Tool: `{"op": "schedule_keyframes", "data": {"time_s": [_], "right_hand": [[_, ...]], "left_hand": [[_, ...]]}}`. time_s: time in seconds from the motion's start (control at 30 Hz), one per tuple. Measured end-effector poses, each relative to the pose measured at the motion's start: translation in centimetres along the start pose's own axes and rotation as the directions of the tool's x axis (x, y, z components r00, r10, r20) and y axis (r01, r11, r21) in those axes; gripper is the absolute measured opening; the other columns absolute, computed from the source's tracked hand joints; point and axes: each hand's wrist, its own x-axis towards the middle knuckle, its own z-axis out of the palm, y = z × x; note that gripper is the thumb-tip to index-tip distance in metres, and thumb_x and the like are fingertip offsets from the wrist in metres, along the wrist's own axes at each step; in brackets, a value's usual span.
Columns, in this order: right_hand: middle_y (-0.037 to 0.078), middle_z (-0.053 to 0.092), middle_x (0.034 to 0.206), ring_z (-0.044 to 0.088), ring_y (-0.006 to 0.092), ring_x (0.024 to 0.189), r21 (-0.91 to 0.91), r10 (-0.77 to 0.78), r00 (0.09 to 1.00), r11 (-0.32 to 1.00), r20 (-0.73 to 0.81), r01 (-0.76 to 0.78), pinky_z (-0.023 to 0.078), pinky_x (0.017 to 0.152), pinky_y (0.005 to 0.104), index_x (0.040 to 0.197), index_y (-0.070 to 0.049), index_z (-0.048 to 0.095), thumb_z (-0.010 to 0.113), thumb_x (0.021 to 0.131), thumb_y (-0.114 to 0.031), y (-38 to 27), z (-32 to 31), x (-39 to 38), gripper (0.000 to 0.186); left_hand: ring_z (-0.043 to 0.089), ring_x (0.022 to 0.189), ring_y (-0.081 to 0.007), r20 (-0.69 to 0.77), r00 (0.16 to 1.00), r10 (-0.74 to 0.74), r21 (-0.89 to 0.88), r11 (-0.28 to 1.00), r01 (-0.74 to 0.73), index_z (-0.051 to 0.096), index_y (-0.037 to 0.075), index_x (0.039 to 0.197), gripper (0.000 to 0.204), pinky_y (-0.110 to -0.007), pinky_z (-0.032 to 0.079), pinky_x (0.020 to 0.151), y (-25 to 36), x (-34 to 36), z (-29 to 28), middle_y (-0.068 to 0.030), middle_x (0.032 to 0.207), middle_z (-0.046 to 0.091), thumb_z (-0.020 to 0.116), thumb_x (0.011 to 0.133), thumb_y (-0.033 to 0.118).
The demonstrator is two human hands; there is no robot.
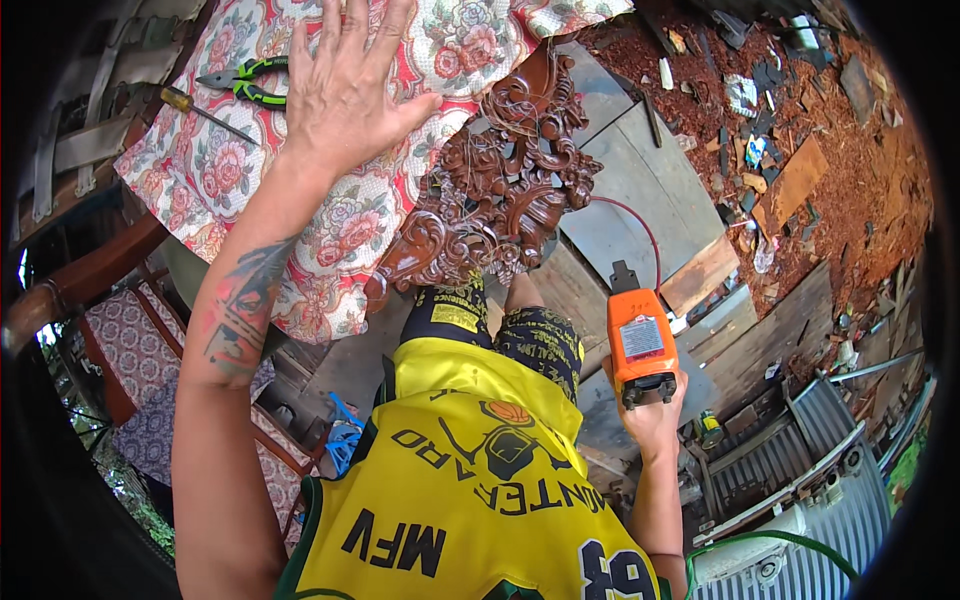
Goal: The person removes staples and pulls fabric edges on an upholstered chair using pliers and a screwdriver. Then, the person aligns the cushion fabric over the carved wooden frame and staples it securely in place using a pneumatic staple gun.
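My left hand (345,90) lies flat with fingers spread on a floral cloth (350,230) of red, cream and pink roses. The cloth covers a piece of furniture with a glossy brown carved wooden frame (510,160). Beside this hand, on the cloth, are green-and-black pliers (245,83) and a screwdriver (205,112) with a yellowish handle. Off to the right, my right hand (655,405) is closed around an orange staple gun (642,340), held away from the cloth. Its grip is mostly hidden beneath the body.
A thin red hose (645,225) runs between the carved frame and the staple gun. Grey and brown boards (640,170) lie underfoot. Scraps litter the reddish ground (850,200). Corrugated metal (840,500) and a green hose (780,536) are at lower right, patterned cushions (135,340) at left.
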Motion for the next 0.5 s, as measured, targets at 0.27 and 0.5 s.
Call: {"op": "schedule_keyframes", "data": {"time_s": [0.27, 0.5], "right_hand": [[0.012, 0.076, 0.084, 0.074, 0.0285, 0.073, 0.135, 0.041, 0.999, 0.99, -0.011, -0.04, 0.056, 0.073, 0.0366, 0.098, -0.002, 0.072, 0.078, 0.082, -0.012, 0.7, -0.3, 0.3, 0.02], [0.01, 0.076, 0.085, 0.073, 0.0292, 0.074, 0.046, -0.032, 0.999, 0.998, -0.019, 0.033, 0.056, 0.074, 0.0381, 0.096, -0.003, 0.073, 0.084, 0.088, -0.017, 2.0, -0.8, 0.6, 0.019]], "left_hand": [[0.025, 0.153, -0.0542, -0.004, 0.986, -0.166, 0.113, 0.98, 0.165, 0.009, 0.007, 0.169, 0.122, -0.066, 0.016, 0.125, 2.5, 1.0, 1.9, -0.0371, 0.164, 0.026, 0.077, 0.08, 0.054], [0.022, 0.155, -0.0535, 0.09, 0.976, -0.197, 0.022, 0.98, 0.196, 0.013, 0.01, 0.17, 0.118, -0.065, 0.018, 0.124, 2.2, 1.3, 0.3, -0.0374, 0.165, 0.023, 0.077, 0.08, 0.053]]}}
